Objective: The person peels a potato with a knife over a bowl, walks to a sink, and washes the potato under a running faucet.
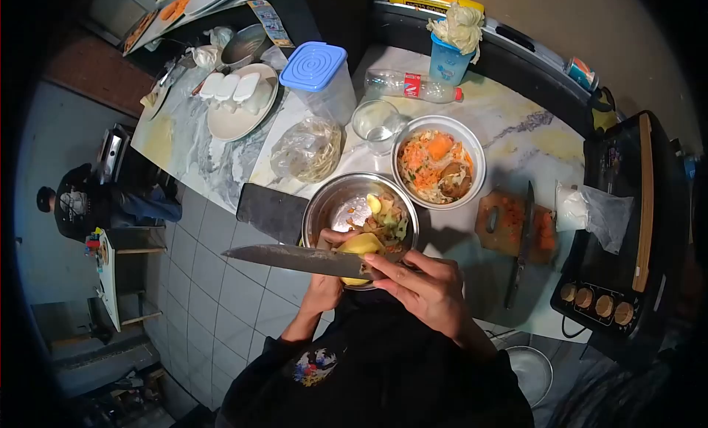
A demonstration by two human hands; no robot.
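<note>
My left hand point(324, 280) holds a yellow peeled potato point(359, 245) over the near rim of a steel bowl point(335, 199) that has peelings in it. My right hand point(424, 288) grips a long kitchen knife point(295, 260), its blade pointing left and lying across the potato. Both hands sit close to my body at the counter's front edge.
Behind the steel bowl stand a white bowl of chopped vegetables point(472, 156), a glass point(376, 122), a bag of noodles point(308, 151) and a blue-lidded container point(318, 70). A cutting board with a second knife point(520, 236) lies right. A stove point(627, 229) is far right. A person point(81, 203) sits left.
</note>
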